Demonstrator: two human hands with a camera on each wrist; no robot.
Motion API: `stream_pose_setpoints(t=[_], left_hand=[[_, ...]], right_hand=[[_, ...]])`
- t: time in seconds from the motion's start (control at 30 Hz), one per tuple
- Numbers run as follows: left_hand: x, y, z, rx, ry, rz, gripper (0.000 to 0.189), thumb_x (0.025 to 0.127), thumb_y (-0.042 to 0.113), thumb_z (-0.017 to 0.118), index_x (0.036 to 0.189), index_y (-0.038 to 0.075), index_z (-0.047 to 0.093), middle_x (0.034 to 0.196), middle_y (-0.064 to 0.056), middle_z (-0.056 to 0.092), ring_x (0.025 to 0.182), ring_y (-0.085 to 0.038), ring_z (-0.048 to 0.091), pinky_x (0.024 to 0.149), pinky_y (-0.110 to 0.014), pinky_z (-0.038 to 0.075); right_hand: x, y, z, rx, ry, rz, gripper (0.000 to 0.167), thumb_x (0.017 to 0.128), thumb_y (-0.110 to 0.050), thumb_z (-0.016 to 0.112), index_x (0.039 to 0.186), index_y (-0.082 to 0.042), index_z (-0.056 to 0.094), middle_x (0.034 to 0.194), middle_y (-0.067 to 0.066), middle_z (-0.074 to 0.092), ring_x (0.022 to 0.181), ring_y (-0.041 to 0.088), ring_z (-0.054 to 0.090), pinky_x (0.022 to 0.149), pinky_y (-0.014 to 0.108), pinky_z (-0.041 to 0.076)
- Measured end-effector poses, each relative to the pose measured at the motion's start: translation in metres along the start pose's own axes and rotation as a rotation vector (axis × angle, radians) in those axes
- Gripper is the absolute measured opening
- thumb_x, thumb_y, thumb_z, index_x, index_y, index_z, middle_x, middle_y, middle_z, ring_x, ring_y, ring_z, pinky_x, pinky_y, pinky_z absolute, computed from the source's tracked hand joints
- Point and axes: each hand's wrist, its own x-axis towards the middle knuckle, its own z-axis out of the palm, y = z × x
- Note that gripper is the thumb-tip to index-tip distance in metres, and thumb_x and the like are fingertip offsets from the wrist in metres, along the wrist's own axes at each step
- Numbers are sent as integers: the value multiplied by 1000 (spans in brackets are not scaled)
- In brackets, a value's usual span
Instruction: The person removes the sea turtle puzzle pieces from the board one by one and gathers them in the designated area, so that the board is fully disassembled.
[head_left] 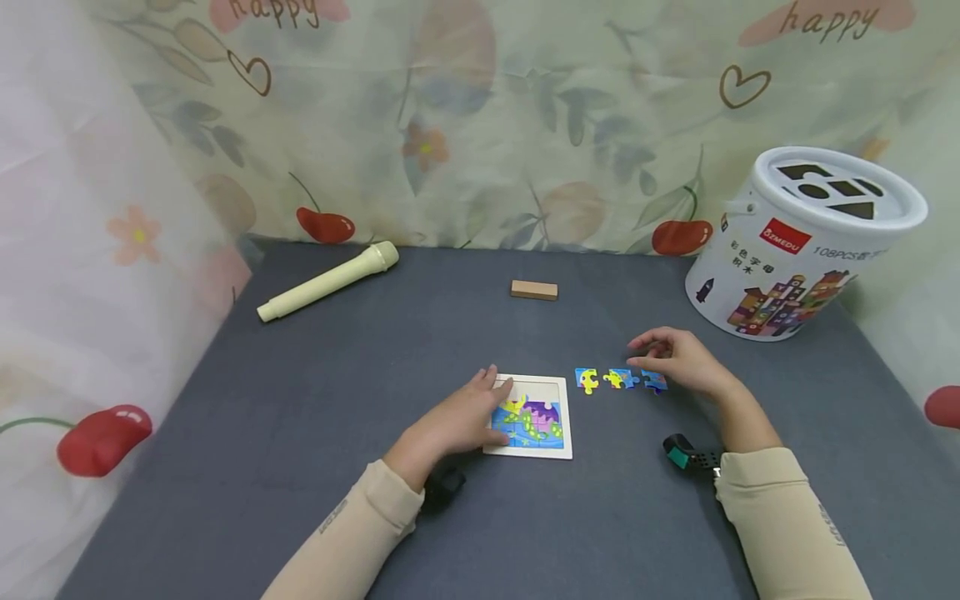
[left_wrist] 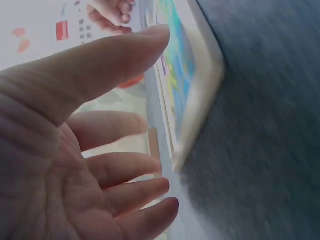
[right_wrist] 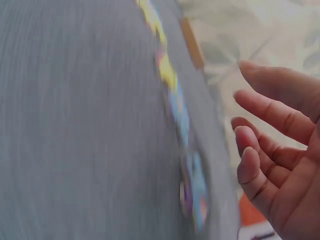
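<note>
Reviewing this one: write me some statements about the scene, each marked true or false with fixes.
1. Three loose jigsaw pieces lie to the right of the puzzle tray. True.
2. The right hand grips a jigsaw piece. False: it holds nothing and is beside the loose pieces.
3. The left hand is at the tray's left side. True.
4. The picture in the tray is complete. False: its upper part is bare.
5. The wooden block lies farther back than the tray. True.
6. The white bucket stands at the left. False: it stands at the right rear.
</note>
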Motion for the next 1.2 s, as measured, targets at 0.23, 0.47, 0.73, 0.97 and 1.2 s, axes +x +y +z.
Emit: stream_pose_setpoints(t=[0.23, 0.47, 0.73, 0.97, 1.2], left_hand=[[1, -8, 3, -35, -6, -50, 81, 82, 32, 71, 146, 6, 29, 155, -15, 16, 144, -30, 15, 115, -43, 22], [1, -10, 3, -25, -1, -42, 80, 82, 34, 71, 144, 1, 32, 155, -14, 17, 144, -29, 15, 115, -42, 22], [2, -13, 3, -38, -16, -41, 83, 82, 36, 70, 145, 0, 28, 155, -15, 16, 144, -29, 14, 115, -42, 22], [2, -13, 3, -55, -25, -31, 84, 83, 36, 69, 145, -2, 26, 155, -18, 13, 144, -30, 12, 115, -42, 22], [3, -15, 4, -51, -14, -16, 84, 83, 35, 70, 144, -4, 28, 154, -20, 15, 144, -31, 13, 115, -42, 22]], right_hand=[[12, -33, 26, 0, -72, -78, 34, 84, -22, 70, 108, 0, 64, 89, 10, 59, 74, 16, 51, 57, 24, 42], [21, -64, 53, 0, -141, -169, 32, 83, -18, 71, 106, 2, 65, 85, 9, 61, 69, 14, 51, 55, 23, 43], [30, -91, 82, -17, -312, -228, 27, 82, -14, 70, 104, 2, 67, 85, 7, 65, 73, 10, 53, 65, 23, 46], [37, -100, 102, -21, -393, -186, 19, 80, -9, 72, 96, 0, 69, 78, 4, 65, 65, 7, 53, 62, 22, 47], [39, -101, 113, 33, -393, -130, 13, 79, -4, 71, 91, 1, 69, 73, 3, 63, 60, 6, 54, 58, 22, 48]])
